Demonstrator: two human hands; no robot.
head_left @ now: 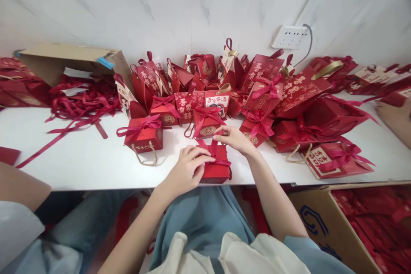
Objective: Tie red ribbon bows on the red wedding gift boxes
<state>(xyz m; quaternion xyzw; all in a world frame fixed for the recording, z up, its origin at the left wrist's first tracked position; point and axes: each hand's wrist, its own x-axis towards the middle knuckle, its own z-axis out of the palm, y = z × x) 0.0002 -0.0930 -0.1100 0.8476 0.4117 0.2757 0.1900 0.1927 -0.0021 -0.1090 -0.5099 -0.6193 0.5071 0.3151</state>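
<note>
A small red gift box (215, 169) sits at the near edge of the white table (96, 158), with a dark red ribbon (213, 149) across its top. My left hand (186, 169) rests on the box's left side, fingers curled and pressed on the ribbon. My right hand (233, 137) is just behind the box, fingertips pinching a ribbon end. A finished red box with a bow and rope handle (144, 135) stands to the left of my hands.
Several red gift boxes and bags (257, 90) crowd the back of the table against the wall. Loose ribbons (83, 102) spill from a cardboard box (70, 62) at the left. An open carton of red items (353, 222) sits at the lower right. Another person's arm (19, 188) is at the left.
</note>
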